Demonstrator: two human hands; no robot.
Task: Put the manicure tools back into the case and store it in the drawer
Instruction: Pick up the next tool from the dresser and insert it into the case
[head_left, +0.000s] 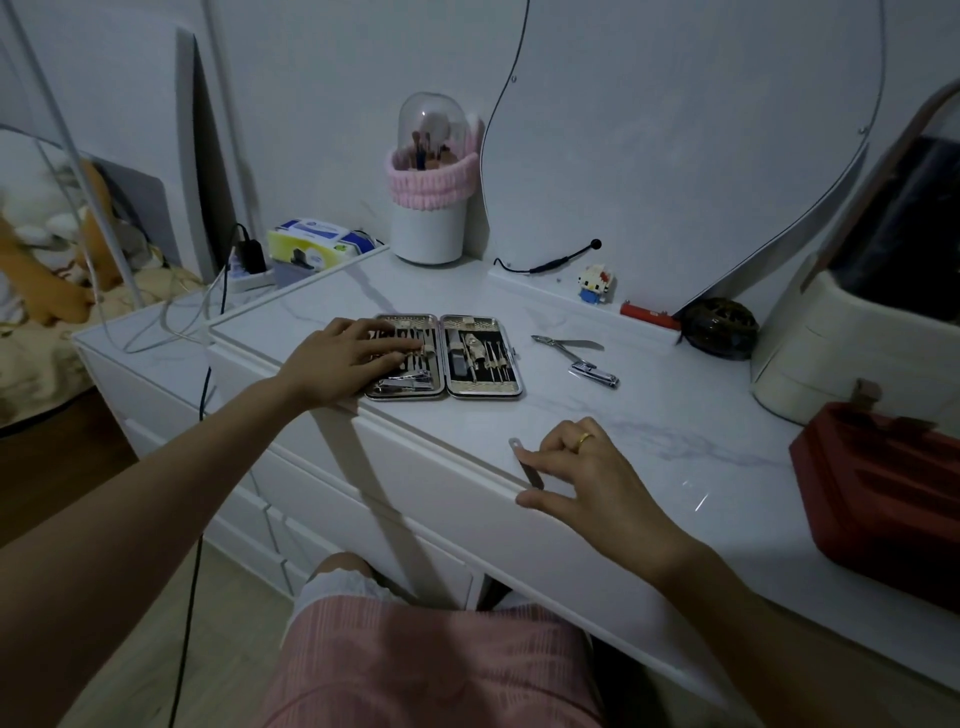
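Observation:
The manicure case (480, 358) lies open flat on the white dresser top (649, 415), with several metal tools strapped in both halves. My left hand (343, 358) rests with straight fingers on the case's left half. Near the front edge, my right hand (576, 467) touches a thin metal nail file (525, 462) with the index fingertip, thumb spread below it. To the right of the case lie a cuticle nipper (566, 344) and a nail clipper (597, 374), loose on the top. The drawer fronts (415, 483) below the edge are closed.
A red box (883, 499) sits at the right front, a cream vanity box with mirror (831, 353) behind it. A dark round object (719, 327), a small block figure (596, 283), a brush holder (431, 202) and a tissue pack (319, 241) stand along the back.

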